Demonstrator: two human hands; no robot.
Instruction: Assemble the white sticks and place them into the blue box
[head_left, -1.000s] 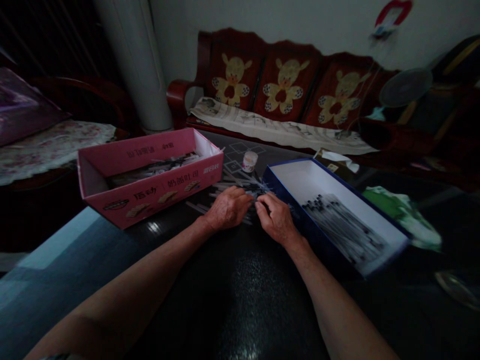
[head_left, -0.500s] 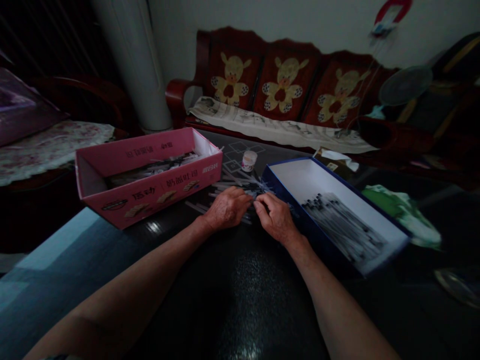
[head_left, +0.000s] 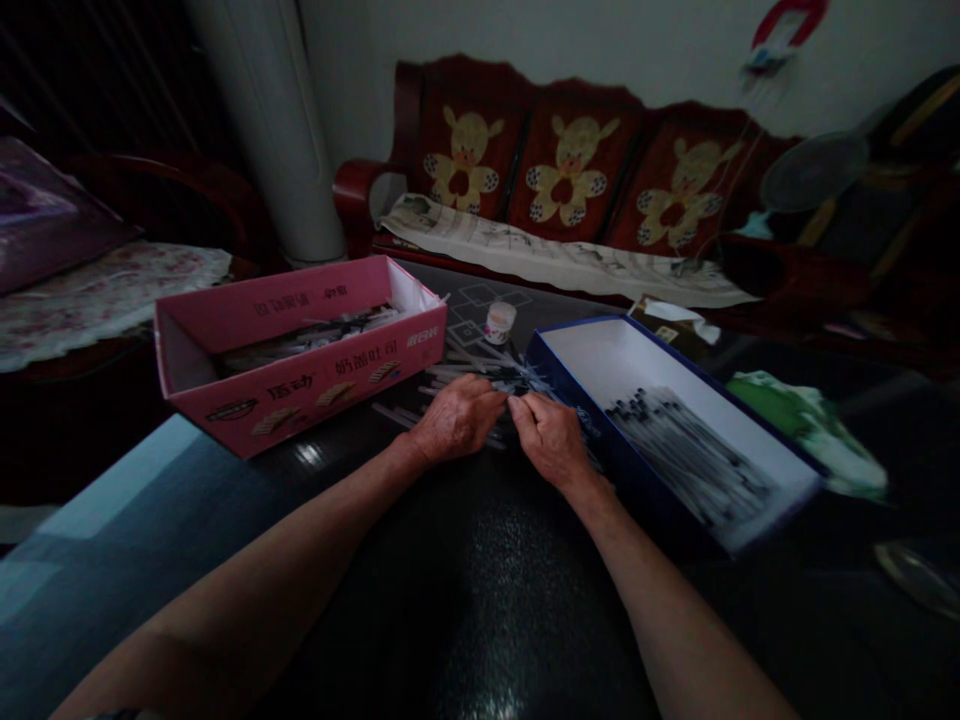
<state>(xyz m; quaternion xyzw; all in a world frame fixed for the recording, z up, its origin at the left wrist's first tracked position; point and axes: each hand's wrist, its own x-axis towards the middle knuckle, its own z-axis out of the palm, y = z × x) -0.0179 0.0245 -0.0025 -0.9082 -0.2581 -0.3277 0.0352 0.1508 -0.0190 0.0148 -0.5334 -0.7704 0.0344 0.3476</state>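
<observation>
- Loc.: we find the loose tubes (head_left: 521, 375) heaped on the dark counter (head_left: 487, 590), directly beyond both hands, btwn the pink box (head_left: 300, 390) (L) and the blue box (head_left: 589, 350) (R).
- Handling (our est.): tubes are slim, translucent, prob. plastic; v. light, semi-stiff, apt to flex or kink under a hard squeeze. Surface prob. smooth, so they may roll or slip.
- Hold pt.: we'd pinch w/ thumb + forefinger near one end, light pressure only; mid-length hold likely lets the tube bow. Tangled heap: we'd lift one at a time, pulling along its length.
- L grip (head_left: 459, 415): narrow; fingers curled in, tips at near edge of heap. Held item, if any, is hidden; we can't confirm.
- R grip (head_left: 551, 435): narrow; thumb laid against bent forefinger, tips meeting or almost meeting L fingertips. Poss. a tube end pinched btwn the two; too small + dim for us to verify.
- Adj. stock: dark-tipped tubes (head_left: 686, 455) lie roughly parallel in blue box, dark ends mostly twd far L; more tubes (head_left: 330, 330) lie jumbled in pink box.
- Clearance: small tub (head_left: 499, 323) stands upright just past heap; R grip is close to blue box wall.
</observation>
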